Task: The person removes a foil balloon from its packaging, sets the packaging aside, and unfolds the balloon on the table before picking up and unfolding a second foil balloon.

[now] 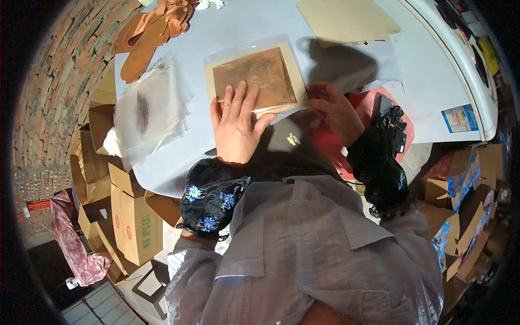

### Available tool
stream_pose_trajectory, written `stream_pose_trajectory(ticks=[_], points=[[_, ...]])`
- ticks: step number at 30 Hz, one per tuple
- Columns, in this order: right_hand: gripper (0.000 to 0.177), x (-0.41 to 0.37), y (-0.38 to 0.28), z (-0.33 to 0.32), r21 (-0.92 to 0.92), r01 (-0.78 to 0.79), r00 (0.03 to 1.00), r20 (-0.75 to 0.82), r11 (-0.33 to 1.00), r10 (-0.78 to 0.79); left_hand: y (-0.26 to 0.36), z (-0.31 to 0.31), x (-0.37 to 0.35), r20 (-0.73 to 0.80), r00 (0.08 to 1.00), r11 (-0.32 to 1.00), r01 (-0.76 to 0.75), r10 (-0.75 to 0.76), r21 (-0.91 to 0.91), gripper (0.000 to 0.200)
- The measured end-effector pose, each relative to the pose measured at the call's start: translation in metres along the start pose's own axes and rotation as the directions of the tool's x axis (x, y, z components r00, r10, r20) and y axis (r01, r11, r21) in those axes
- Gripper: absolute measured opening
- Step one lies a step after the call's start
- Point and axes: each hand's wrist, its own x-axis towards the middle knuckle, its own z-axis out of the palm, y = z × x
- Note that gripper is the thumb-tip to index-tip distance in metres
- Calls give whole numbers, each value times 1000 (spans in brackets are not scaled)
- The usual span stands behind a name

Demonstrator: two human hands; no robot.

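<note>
Brown sheet point(271, 70), one, laid on a cream card point(210, 78) within a clear sleeve point(244, 49); located on the white table point(227, 24), in front of the person. Left hand point(234, 124): palm down, fingers spread flat over the lower left part of the sheet, gripping nothing. Right hand point(336, 114): apart from the left, fingers curled at the card's right edge; whether they pinch it cannot be told. Clear plastic bags point(169, 105), a fanned stack, with a dark printed patch, left of the card. Brown shiny item point(143, 54), folded, beyond the bags; its kind cannot be told. Cream sheets point(346, 21), at the far right side of the table. Red plastic point(360, 103), beside the right hand, with black cable point(395, 120) over it. Cardboard boxes point(136, 225), several, opened, below the table's left side.
</note>
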Motion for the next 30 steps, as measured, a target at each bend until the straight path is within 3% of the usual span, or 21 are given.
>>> stream_pose_trajectory(ticks=[4,11,13,20,23,25,26,30], points=[[33,0,2,2,-16,45,999,-15,999,-45,8,1,2,23,996,996,84,-84,-24,70],[34,-1,9,11,-25,95,990,-99,995,-97,15,7,5,-79,982,985,175,-174,12,78],[35,-4,3,15,-26,71,995,-62,997,-73,19,7,6,-107,977,981,189,-184,38,80],[36,-4,-5,41,4,58,986,-157,998,-56,16,3,6,-65,969,970,235,-239,-57,82],[29,3,5,33,-41,95,985,-144,995,-100,8,-4,-1,-98,953,956,278,-287,-92,83],[25,7,6,23,-68,37,988,-149,997,-47,-2,-7,-13,-116,913,915,374,-392,-151,83],[23,8,7,21,-81,8,988,-155,997,-20,-5,-6,-20,-169,899,914,386,-404,-127,83],[21,6,4,27,-17,-28,982,-189,999,24,-8,-16,-26,-102,915,910,366,-390,-192,80]])
